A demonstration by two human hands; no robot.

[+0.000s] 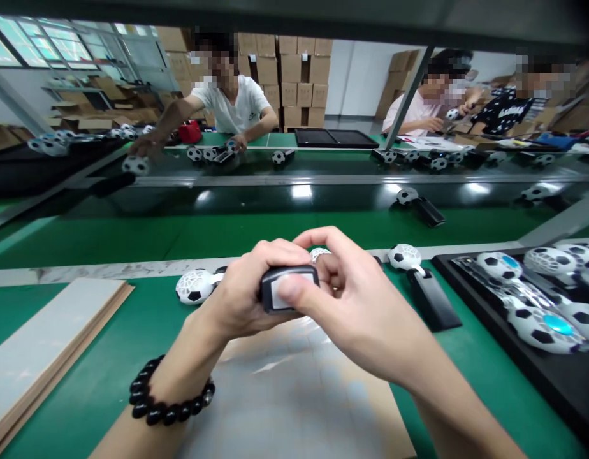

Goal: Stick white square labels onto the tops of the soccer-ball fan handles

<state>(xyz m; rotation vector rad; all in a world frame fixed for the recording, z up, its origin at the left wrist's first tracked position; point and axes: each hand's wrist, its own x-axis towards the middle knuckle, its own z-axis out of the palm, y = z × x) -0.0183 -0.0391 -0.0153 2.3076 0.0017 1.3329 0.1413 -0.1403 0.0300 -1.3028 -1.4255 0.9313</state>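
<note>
My left hand (241, 290), with a black bead bracelet at the wrist, is wrapped round a black handle (266, 294) of a soccer-ball handheld fan. Its end faces me and bears a pale label (276, 299). The thumb of my right hand (366, 306) presses on that label while the fingers curl behind the handle. A bit of white ball grille (320, 254) shows behind my fingers; whether it belongs to the held piece I cannot tell. Underneath lies a stack of pale sheets (294, 401). Other such fans rest on either side, one white-and-black ball (194, 286) left and another fan (431, 299) right.
A black tray (486, 331) of several fans stands at right. Grey-topped boards (50, 344) lie at left. Beyond the metal rail runs a green conveyor (180, 229) carrying a fan (421, 205). Across it, a person in a white shirt (237, 105) and two others handle fans.
</note>
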